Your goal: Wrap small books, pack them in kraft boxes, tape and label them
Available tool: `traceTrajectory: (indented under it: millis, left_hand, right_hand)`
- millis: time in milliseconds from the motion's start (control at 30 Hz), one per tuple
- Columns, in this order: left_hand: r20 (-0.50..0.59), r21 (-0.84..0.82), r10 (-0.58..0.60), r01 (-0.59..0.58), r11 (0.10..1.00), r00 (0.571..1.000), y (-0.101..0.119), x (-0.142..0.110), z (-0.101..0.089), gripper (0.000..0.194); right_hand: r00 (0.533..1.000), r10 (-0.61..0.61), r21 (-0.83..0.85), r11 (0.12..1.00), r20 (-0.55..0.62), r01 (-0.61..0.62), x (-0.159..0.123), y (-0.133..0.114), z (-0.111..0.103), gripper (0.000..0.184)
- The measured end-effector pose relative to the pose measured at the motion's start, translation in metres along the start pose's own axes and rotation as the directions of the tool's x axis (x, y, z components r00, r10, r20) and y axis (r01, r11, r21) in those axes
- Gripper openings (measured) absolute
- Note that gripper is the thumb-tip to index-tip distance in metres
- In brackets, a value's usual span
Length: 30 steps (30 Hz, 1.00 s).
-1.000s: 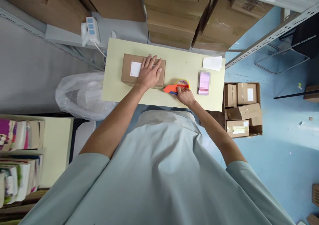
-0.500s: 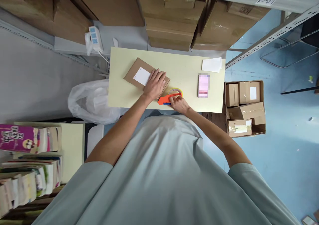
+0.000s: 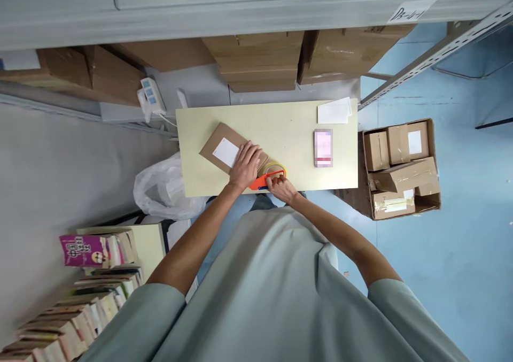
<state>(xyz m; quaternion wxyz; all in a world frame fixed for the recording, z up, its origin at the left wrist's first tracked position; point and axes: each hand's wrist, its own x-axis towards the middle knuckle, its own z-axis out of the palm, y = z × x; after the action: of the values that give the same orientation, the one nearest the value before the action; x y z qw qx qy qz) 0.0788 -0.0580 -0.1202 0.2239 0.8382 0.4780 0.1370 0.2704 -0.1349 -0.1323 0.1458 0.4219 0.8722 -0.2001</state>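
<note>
Box (image 3: 228,149) has swung askew, one end to 4 o'clock; your L hand (image 3: 245,165) lies flat atop, R hand (image 3: 281,189) grips tape gun (image 3: 260,181). Press too lightly & it may skid.

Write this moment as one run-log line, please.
Left hand: resting on box | Right hand: holding tape dispenser at box's right end | Papers: on table

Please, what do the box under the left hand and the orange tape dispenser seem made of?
The box: matt cardboard, judging by its plain brown faces and crisp edges.
The orange tape dispenser: probably hard plastic, given its bright, even colour; finish too small to tell.
</note>
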Motion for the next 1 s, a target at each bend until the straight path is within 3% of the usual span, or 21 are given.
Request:
traceTrajectory:
  millis: [267, 467, 600, 800, 1000]
  left_hand:
    - [0.002, -0.009, -0.040, 0.040, 0.999, 0.999, -0.008, -0.002, 0.006, 0.052]
    - [0.007, -0.016, -0.050, 0.050, 0.999, 0.999, -0.009, -0.002, 0.007, 0.052]
    - [0.017, -0.022, -0.057, 0.057, 0.998, 0.998, -0.009, -0.001, 0.006, 0.053]
    - [0.032, -0.022, -0.069, 0.070, 0.997, 0.997, -0.009, 0.001, 0.001, 0.053]
    - [0.080, -0.087, -0.058, 0.064, 0.994, 0.995, -0.005, 0.002, -0.005, 0.063]
  right_hand:
    - [0.986, 0.152, 0.001, 0.988, 0.074, -0.152, 0.004, 0.086, -0.039, 0.044]
    - [0.981, 0.167, 0.024, 0.985, 0.099, -0.170, 0.006, 0.123, -0.061, 0.062]
    - [0.980, 0.185, 0.010, 0.983, 0.076, -0.186, 0.015, 0.132, -0.069, 0.063]
    - [0.995, 0.077, -0.017, 0.997, 0.069, -0.076, 0.042, 0.128, -0.073, 0.052]
    - [0.997, 0.058, -0.047, 0.997, 0.048, -0.056, 0.039, 0.127, -0.069, 0.052]
